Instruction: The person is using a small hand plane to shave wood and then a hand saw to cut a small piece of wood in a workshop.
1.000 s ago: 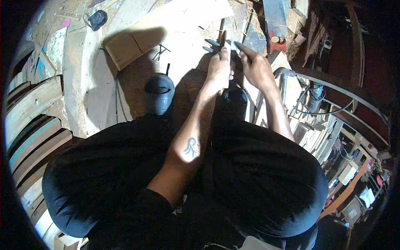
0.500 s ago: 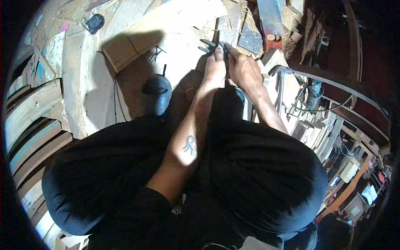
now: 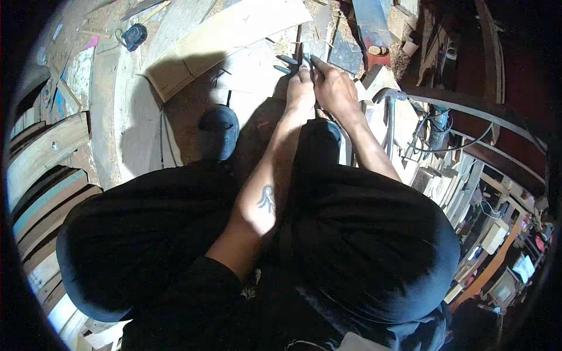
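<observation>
Sawdusty workshop flr (image 3: 106, 126), wide pale board (image 3: 252, 34) fwd-left of hands. Slim pale pc (image 3: 305, 49) juts just fwd of L hand (image 3: 300, 92), apparently gripped there. R hand (image 3: 336, 90) right beside, fingers curled; can't tell what's held. Handsaw (image 3: 373, 32) fwd-right of R hand; dark prongs (image 3: 287, 59) just left of L hand.

No legible text, labels, numbers, signs

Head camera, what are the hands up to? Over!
Left hand and right hand close together. Dark pointed pieces beside left hand; exact grip unclear. Red-handled saw off right, seemingly not blocking.
</observation>
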`<state>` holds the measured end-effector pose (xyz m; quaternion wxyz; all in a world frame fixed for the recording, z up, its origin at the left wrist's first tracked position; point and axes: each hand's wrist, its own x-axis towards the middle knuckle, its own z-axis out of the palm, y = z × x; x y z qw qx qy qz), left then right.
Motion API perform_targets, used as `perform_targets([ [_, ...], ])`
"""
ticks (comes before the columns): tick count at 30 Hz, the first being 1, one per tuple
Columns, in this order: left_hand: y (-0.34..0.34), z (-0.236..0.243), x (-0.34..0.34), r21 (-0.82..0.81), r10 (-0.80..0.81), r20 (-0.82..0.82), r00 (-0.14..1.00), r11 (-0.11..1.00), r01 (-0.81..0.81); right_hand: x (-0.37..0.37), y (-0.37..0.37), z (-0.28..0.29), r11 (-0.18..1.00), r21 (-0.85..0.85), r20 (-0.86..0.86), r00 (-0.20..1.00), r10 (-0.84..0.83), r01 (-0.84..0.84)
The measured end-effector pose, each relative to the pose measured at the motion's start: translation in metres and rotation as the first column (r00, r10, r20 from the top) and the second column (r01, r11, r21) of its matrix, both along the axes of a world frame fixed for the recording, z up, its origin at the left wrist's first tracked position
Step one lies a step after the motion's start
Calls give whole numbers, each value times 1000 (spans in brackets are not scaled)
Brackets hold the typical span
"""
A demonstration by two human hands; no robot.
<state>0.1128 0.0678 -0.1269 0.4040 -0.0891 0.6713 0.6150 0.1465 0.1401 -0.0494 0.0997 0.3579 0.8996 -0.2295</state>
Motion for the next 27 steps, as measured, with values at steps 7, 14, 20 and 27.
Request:
perform_targets([
  [7,-1,-8,-11,-23,-25,62,998,999,27,-6,-2,-1,1000,-21,-64,998,11,-13],
  [14,3,-6,-6,-10,-4,100,995,1000,5,-8,5,-1,1000,-8,-13,1000,8,-8],
  [20,-2,14,-12,-17,-55,195,979,998,59,-30,17,-17,999,-25,18,999,-42,42],
  [27,-9,7,-9,152,-44,312,949,988,-4,-28,43,-18,991,-84,-3,994,-105,105],
])
